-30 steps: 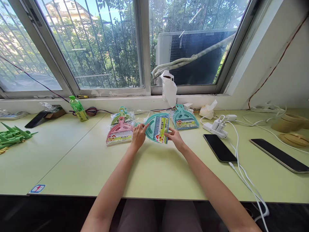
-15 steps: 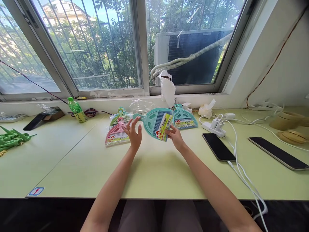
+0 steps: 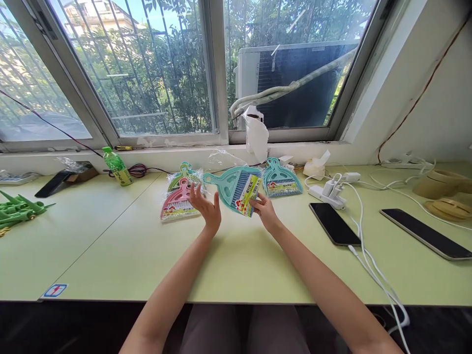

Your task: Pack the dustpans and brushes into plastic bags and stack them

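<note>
My right hand (image 3: pixel 264 210) grips the lower right edge of a teal dustpan and brush set (image 3: pixel 233 188) with a yellow-green label, held tilted above the table, its handle pointing left. My left hand (image 3: pixel 207 206) is spread just below that handle and holds nothing. Behind my left fingers lie a pink dustpan set (image 3: pixel 180 201) in clear plastic and a green one (image 3: pixel 184 172) partly hidden by it. Another teal dustpan set (image 3: pixel 282 179) rests to the right, near the window wall.
A green bottle (image 3: pixel 118 167) and coiled dark cable stand at the back left, with green plastic pieces (image 3: pixel 22 209) at far left. On the right are a power strip (image 3: pixel 326 196), white cables, a phone (image 3: pixel 334 223) and a tablet-like device (image 3: pixel 424 233).
My left hand has come off the teal dustpan's handle and opened, moving slightly right and down. The held dustpan has shifted a little left with my right hand.
</note>
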The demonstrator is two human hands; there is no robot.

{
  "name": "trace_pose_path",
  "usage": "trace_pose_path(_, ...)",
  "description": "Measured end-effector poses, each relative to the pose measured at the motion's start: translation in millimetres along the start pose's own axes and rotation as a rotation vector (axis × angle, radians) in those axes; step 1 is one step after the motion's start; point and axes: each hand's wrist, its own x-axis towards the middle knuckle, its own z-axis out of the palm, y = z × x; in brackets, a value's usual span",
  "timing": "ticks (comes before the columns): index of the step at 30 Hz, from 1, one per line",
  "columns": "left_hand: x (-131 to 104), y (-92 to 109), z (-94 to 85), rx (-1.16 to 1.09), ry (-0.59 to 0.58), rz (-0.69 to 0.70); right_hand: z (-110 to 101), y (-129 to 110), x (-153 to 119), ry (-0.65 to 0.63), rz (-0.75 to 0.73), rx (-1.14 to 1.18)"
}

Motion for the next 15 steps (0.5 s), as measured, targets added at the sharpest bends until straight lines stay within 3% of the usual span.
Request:
trace_pose_path(2,4.9,-4.1,4.0,-0.171,0.106,-0.167,1.0,0.5,-0.7,0.001,-0.006,0.008)
trace_pose_path(4,10.5,-7.1,7.8,-0.431,0.108,-0.344,2.0,1.0,-1.6,0.005,-0.005,0.007)
trace_pose_path(6,15.0,-7.5,11.1,-0.746,-0.05,-0.569,2.9,1.3,-2.5,0.009,0.004,-0.008)
trace_pose_path(8,17.5,-5.5,13.2,-1.04,-0.315,-0.77,3.5,1.4,-2.8,0.01,0.016,-0.028)
trace_pose_path(10,17.8,-2.0,13.7,-1.223,-0.546,-0.867,4.0,1.5,-2.6,0.012,0.02,-0.039)
trace_pose_path(12,15.9,1.7,12.8,-1.293,-0.65,-0.885,4.6,1.9,-2.1,0.027,0.015,-0.05)
trace_pose_path(15,9.7,6.5,11.3,-1.296,-0.703,-0.914,5.4,3.0,-1.6,0.056,0.007,-0.072)
